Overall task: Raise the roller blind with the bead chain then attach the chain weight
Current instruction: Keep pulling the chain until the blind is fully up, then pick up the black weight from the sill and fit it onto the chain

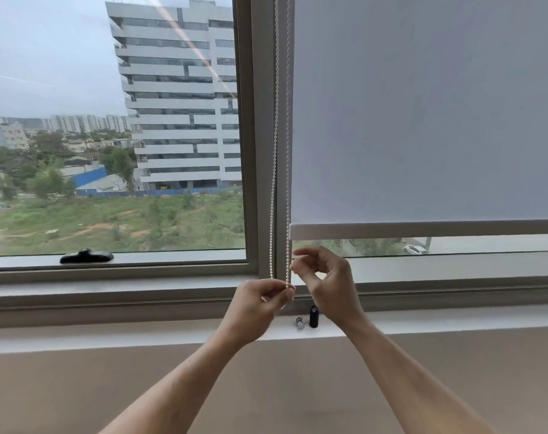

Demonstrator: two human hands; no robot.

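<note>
A white roller blind (422,114) covers most of the right window pane; its bottom bar (422,230) hangs a little above the frame. The white bead chain (275,151) drops in two strands along the mullion left of the blind. My left hand (260,305) pinches the bottom of the chain's loop between thumb and fingers. Just right of the right strand, my right hand (325,280) hovers with its fingers curled and apart, holding nothing. On the sill below the hands stand a black chain weight (314,316) and a small silver piece (300,322).
A black window handle (86,256) lies on the left pane's lower frame. The white sill (454,321) runs across the view, with a beige wall (78,386) below it. Buildings and greenery show through the left pane.
</note>
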